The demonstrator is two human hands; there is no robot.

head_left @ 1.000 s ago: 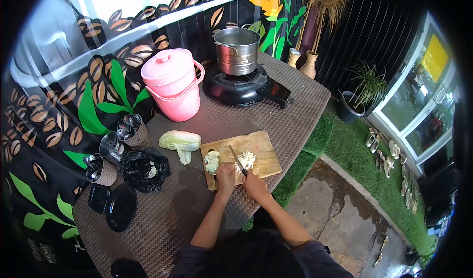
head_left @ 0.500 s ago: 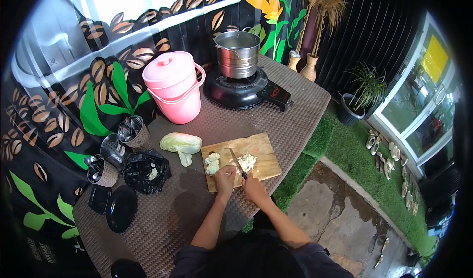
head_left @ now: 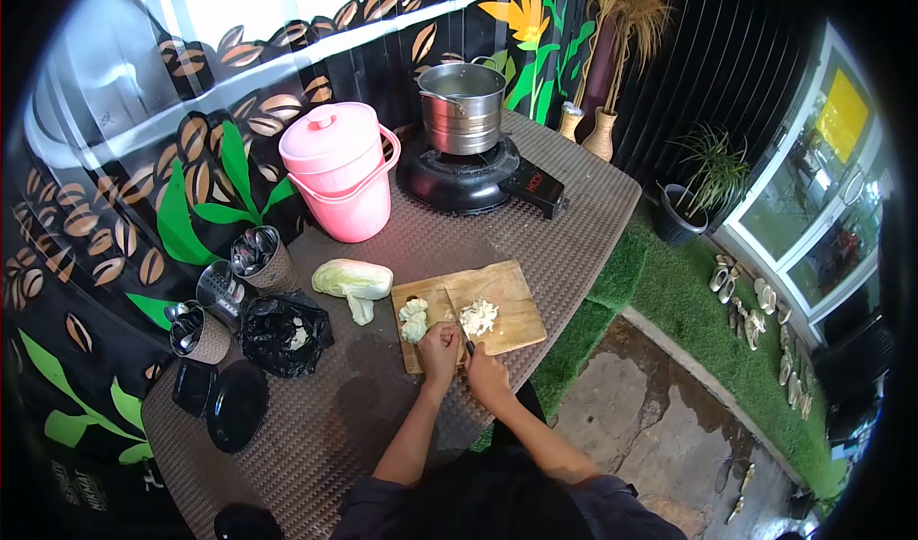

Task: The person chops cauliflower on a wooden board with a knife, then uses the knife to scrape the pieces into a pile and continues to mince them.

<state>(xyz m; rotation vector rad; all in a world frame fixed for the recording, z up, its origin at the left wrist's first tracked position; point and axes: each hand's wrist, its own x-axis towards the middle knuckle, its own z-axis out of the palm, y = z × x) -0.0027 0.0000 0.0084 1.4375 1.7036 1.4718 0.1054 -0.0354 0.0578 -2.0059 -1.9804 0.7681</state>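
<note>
My right hand (head_left: 488, 375) grips the dark handle of a knife (head_left: 457, 312), its blade pointing away over a wooden cutting board (head_left: 521, 301). Close beside the blade, my left hand (head_left: 440, 349) has its fingers bent and drawn together at the board's near side; whatever they hold is too small to make out. A pile of pale chopped pieces (head_left: 479, 317) lies just right of the blade. On the board's left part, beyond my left fingers, rest whitish cauliflower florets (head_left: 413, 320). A napa cabbage (head_left: 352, 280) lies on the table past the board's far left corner.
Behind stand a pink lidded bucket (head_left: 339, 172) and a steel pot (head_left: 462, 110) on a black portable stove (head_left: 459, 186). To the left are a black plastic bag (head_left: 285, 334), cutlery holders (head_left: 263, 258) and a black oval plate (head_left: 237, 406). The table edge (head_left: 583, 286) runs along the right.
My right hand and the knife have shifted slightly left, nearer my left fingers, and the blade has come away from the chopped pile. My left hand stays almost in place.
</note>
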